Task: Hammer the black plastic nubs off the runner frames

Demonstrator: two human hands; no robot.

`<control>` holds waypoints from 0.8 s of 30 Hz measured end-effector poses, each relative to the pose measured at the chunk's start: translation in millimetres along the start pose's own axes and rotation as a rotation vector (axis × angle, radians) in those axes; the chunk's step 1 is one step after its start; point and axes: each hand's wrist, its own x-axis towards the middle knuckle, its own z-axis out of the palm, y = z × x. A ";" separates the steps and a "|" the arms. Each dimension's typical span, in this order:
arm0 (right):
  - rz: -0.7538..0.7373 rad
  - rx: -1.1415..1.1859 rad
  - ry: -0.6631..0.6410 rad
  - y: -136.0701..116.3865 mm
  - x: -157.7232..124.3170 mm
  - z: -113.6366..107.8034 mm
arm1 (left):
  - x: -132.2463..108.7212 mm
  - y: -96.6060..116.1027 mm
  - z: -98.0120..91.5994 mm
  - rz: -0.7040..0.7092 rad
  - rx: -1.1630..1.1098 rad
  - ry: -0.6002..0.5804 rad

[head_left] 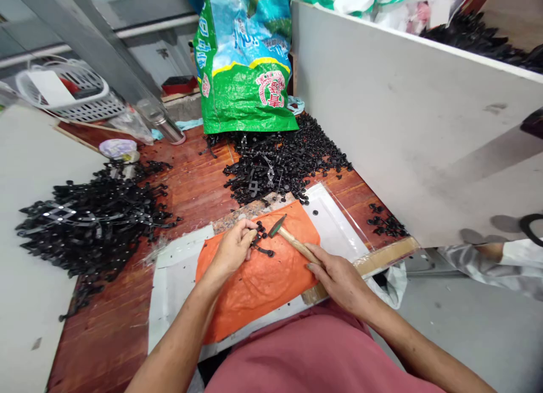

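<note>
Fingers of my left hand (236, 245) are closed on a small black linkage piece (263, 250) with round ends, low over an orange cloth (250, 291). The hand covers part of the piece. My right hand (337, 277) is wrapped round the wooden handle of a small hammer (297, 245). Its dark metal head is just right of the black piece, above the cloth; whether they touch I cannot tell. Beyond the cloth lies a heap of loose black parts (280, 161), some joined into crossed links.
A pile of black folding linkages (93, 217) lies on the left of the brown table (190, 184). A green and blue sack (250, 99) stands at the back. A grey partition (403, 116) borders the right side. A steel flask (163, 124) and a white basket (68, 87) are back left.
</note>
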 end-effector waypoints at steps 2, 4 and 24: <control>-0.029 -0.034 -0.009 -1.0 2.0 -3.7 | 0.0 -0.9 -0.5 0.010 -0.015 0.002; -0.049 -0.102 0.014 -1.9 4.6 -8.0 | 0.1 -2.4 -1.0 0.013 -0.030 0.007; -0.309 -0.325 0.174 -15.6 26.2 -16.5 | 2.7 -13.1 0.3 0.061 -0.072 0.009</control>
